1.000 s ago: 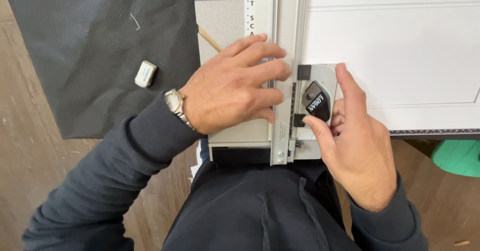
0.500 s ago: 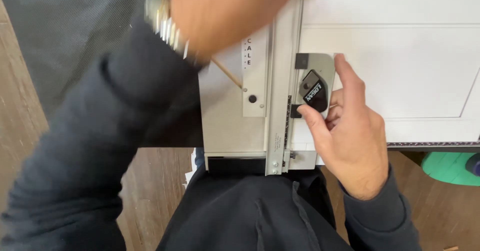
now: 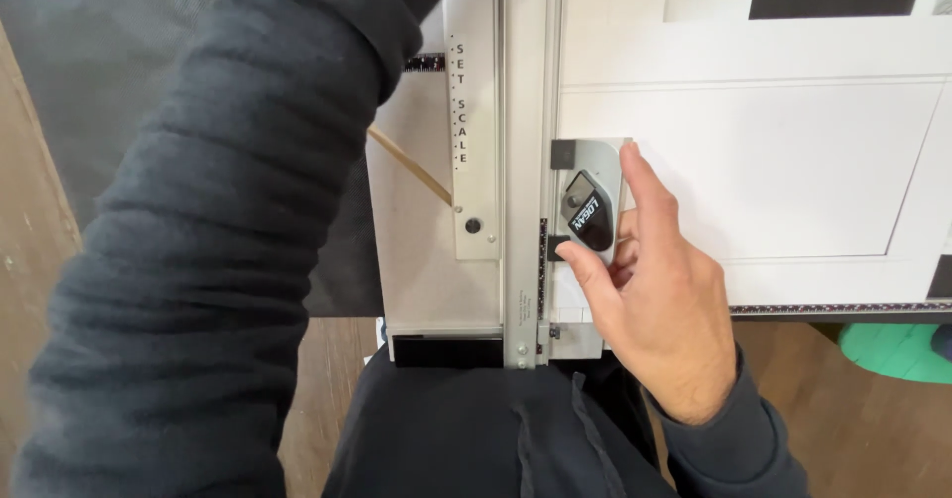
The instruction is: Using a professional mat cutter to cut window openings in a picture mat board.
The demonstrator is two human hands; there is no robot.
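At nine o'clock the dark left sleeve (image 3: 228,240) runs up out of frame; whether that grip is clenched or released cannot be told. At centre, the metal guide rail (image 3: 523,161). At three o'clock the right hand (image 3: 654,300) clasps the small rigid cutter head (image 3: 587,205), likely light, sliding stiffly, best held by its flat sides

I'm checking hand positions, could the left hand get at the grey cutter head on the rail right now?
Probably not at once: the left hand is out of frame, its dark sleeve stretched upward, and the right hand already grips the cutter head.
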